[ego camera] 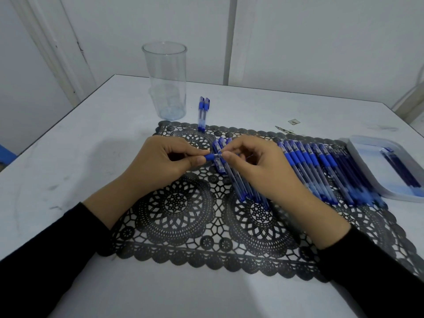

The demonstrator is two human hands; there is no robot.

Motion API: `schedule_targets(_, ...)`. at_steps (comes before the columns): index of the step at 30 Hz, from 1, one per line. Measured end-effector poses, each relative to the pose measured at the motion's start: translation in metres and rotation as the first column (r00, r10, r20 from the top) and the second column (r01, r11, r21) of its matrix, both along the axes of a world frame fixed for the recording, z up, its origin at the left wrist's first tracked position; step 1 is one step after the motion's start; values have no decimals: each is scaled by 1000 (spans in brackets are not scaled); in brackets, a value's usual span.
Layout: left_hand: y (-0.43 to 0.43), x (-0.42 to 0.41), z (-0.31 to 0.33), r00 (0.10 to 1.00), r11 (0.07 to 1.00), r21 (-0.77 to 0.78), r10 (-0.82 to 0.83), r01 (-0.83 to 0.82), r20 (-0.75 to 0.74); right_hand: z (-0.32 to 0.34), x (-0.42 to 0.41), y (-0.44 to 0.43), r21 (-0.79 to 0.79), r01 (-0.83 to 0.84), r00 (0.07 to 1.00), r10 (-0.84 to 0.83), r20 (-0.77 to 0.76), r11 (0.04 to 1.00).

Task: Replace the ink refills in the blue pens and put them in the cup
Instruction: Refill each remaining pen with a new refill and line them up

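Observation:
I hold one blue pen (pixel 213 156) level above the black lace mat (pixel 183 210). My left hand (pixel 160 160) pinches its blue grip end, and my right hand (pixel 254 164) pinches the clear barrel right beside it; the rest of the barrel is hidden in my right palm. Under my hands lies a small group of blue pens (pixel 231 177). A long row of blue pens (pixel 321 171) lies to the right on the mat. Two more pens (pixel 203 113) lie beyond the mat's far edge. The clear cup (pixel 166 81) stands upright at the back left, with no pens in it.
A white tray (pixel 367 157) with dark blue refills (pixel 400 167) sits at the right edge of the mat. A small metal tool (pixel 284 130) and a scrap (pixel 293 121) lie behind the mat. The white table's left edge runs diagonally near the cup.

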State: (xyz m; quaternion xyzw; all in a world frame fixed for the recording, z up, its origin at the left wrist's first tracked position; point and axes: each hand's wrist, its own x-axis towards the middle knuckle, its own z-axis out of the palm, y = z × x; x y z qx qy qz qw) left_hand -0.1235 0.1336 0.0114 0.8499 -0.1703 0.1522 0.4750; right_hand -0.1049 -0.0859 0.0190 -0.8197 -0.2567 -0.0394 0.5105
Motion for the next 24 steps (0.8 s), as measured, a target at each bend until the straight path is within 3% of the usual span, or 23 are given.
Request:
schedule_targets(7, 4, 3, -2, 999, 999, 1, 50, -50, -13, 0, 4, -10, 5, 69, 997, -69, 35, 998)
schedule_targets(11, 7, 5, -2, 995, 994, -42, 96, -97, -36, -2, 0, -10, -159, 6, 999, 0, 38, 987)
schedule_targets(16, 6, 5, -2, 993, 994, -26, 110, -111, -33, -5, -4, -1, -373, -35, 975, 113, 190, 927)
schedule_targets(24, 6, 5, -3, 995, 995, -13, 94, -95, -29, -9, -5, -1, -410, 18, 951, 112, 290, 912)
